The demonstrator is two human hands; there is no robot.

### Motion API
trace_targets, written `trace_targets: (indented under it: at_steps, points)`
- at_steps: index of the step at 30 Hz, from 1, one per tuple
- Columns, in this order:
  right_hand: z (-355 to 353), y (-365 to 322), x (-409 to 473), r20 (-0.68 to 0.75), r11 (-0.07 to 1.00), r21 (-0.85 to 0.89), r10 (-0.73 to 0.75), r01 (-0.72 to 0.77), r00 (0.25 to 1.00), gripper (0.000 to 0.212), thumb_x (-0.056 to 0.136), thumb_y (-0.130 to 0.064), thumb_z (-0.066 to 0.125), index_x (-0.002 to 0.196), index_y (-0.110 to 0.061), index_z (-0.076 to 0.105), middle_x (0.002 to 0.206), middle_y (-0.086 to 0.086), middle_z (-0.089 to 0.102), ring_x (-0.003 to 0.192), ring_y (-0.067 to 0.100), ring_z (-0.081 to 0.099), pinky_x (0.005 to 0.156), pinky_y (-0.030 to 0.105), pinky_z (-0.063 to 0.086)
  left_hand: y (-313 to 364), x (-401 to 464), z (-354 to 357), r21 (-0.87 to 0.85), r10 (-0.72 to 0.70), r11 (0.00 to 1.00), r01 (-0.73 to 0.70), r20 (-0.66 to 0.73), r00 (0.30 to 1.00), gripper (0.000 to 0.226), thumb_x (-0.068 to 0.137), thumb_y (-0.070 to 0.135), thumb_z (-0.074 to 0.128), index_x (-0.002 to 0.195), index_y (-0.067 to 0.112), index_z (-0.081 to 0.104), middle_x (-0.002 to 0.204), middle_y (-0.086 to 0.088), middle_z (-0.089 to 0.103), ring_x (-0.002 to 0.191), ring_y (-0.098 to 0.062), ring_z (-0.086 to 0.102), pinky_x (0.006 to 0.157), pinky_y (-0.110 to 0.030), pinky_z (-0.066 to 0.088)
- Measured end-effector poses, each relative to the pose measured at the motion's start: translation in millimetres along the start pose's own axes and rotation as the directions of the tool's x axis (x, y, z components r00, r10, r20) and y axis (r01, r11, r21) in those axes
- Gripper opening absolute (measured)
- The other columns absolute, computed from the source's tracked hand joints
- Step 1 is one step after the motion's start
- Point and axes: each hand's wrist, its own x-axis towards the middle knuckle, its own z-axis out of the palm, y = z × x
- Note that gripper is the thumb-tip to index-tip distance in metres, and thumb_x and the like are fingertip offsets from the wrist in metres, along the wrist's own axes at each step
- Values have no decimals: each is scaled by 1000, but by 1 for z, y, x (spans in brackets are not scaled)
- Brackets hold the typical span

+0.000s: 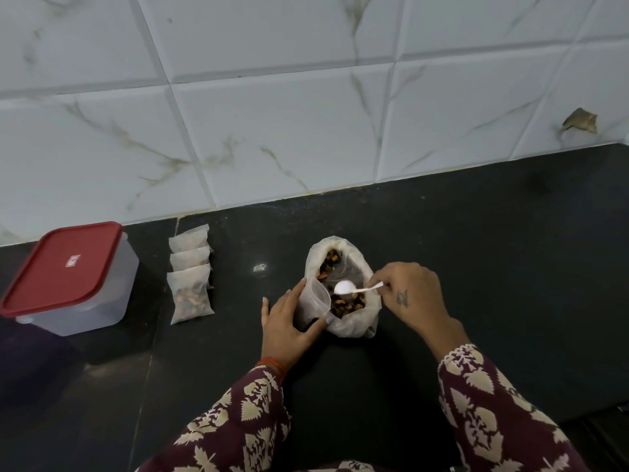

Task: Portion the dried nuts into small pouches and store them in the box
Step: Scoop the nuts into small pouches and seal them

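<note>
Your right hand pinches a white plastic spoon over the open bag of nuts. Your left hand grips a clear pouch (contents unclear). Three filled pouches overlap beside the red-lidded box.

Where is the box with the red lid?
In the head view, the box with the red lid sits closed at the far left of the black counter, against the tiled wall, just left of the row of filled pouches.
</note>
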Motion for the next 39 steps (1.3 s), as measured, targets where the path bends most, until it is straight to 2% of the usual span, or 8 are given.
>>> trace_targets:
  at_steps: [4, 9, 13, 17, 22, 28, 32, 39]
  points:
    - [1, -9, -6, 32, 995, -17, 96, -95, 995, 23, 90, -22, 57, 106, -33, 71, 96, -7, 69, 84, 12, 64, 65, 20, 44, 0, 0, -1, 5, -2, 1000, 2, 16, 1000, 84, 65, 78, 54, 138, 46, 26, 136, 14, 50, 131, -4, 40, 119, -43, -5]
    - [2, -24, -3, 104, 995, -38, 91, -88, 990, 25, 88, -21, 58, 108, -30, 70, 94, -5, 70, 84, 12, 64, 65, 19, 41, 0, 0, -1, 12, -9, 1000, 8, 27, 1000, 87, 64, 78, 56, 139, 44, 27, 137, 12, 50, 132, -5, 40, 119, -43, -6]
    - [-5, -22, -3, 37, 993, -61, 102, -100, 994, 27, 90, -20, 58, 113, -26, 68, 103, -4, 69, 91, 13, 64, 74, 23, 50, 0, 0, -2, 16, -8, 1000, 7, 31, 999, 89, 64, 77, 56, 141, 41, 29, 137, 12, 49, 132, -6, 40, 119, -41, -7]
    - [-1, -29, -8, 105, 990, -128, 72, -59, 992, 24, 90, -21, 56, 110, -24, 69, 99, -2, 69, 88, 13, 64, 75, 23, 52, 0, 0, -2, 32, -10, 999, 9, 27, 1000, 90, 64, 76, 56, 142, 38, 31, 137, 11, 50, 132, -8, 40, 119, -42, -7]
    - [-11, -24, -2, 79, 992, -65, 110, -105, 991, 25, 89, -21, 59, 110, -28, 69, 98, -4, 69, 87, 12, 63, 69, 21, 46, 0, 0, -2, 27, -6, 1000, 5, 40, 999, 91, 64, 79, 55, 142, 39, 30, 138, 12, 48, 133, -8, 39, 119, -42, -7]
    - [0, -36, -8, 153, 997, -63, 56, -46, 987, 23, 90, -21, 58, 109, -25, 70, 99, -2, 70, 89, 12, 64, 74, 21, 48, 3, 0, -3, 29, -14, 999, 13, 42, 999, 94, 62, 80, 54, 142, 37, 31, 139, 12, 48, 134, -8, 38, 118, -41, -8]
    - [-6, -30, -5, 178, 992, 34, 110, -118, 978, 23, 87, -22, 62, 107, -29, 71, 102, -5, 70, 88, 10, 64, 75, 22, 50, 4, 0, -3, 34, -18, 999, 17, 49, 999, 96, 61, 82, 53, 143, 36, 31, 141, 11, 47, 135, -8, 37, 118, -41, -9]
    - [-1, -27, -8, 188, 989, 27, 140, -147, 972, 21, 87, -21, 60, 102, -24, 74, 94, -2, 72, 83, 13, 65, 71, 24, 52, 7, -1, -4, 44, -24, 999, 22, 59, 998, 97, 61, 81, 52, 143, 35, 31, 142, 10, 46, 136, -9, 36, 118, -40, -10]
